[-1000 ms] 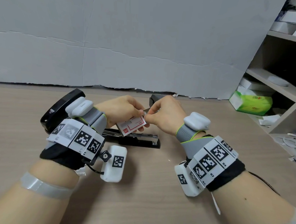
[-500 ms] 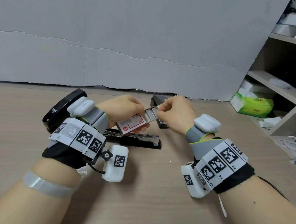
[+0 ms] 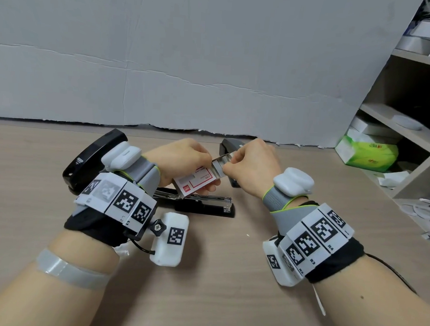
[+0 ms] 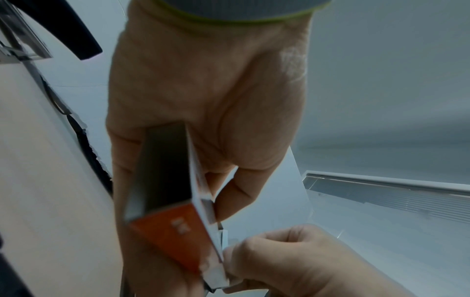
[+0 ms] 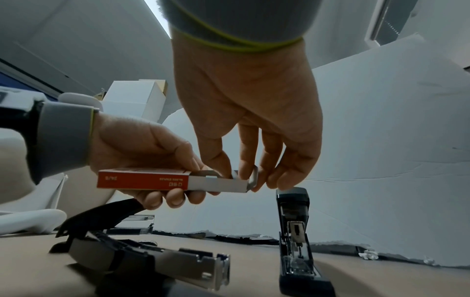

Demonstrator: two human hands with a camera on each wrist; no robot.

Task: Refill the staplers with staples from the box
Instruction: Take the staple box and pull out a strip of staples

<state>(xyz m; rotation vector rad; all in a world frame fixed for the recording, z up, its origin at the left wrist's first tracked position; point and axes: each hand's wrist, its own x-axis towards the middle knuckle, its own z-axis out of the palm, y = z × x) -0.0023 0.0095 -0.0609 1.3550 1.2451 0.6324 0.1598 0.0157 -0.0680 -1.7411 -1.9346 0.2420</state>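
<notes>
- Box [image 3: 195, 181] gripped in left hand [image 3: 184, 158], tray slid out lengthwise toward right hand [image 3: 251, 162].
- Right fingertips [image 5: 244, 176] pinching at tray's open end, possibly on a staple strip.
- Open stapler [image 3: 196, 202] directly beneath both hands on counter [image 3: 214, 276].

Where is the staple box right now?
Head view, centre: the staple box is held in the left hand above the open stapler, its tray pulled by the right hand.
</notes>
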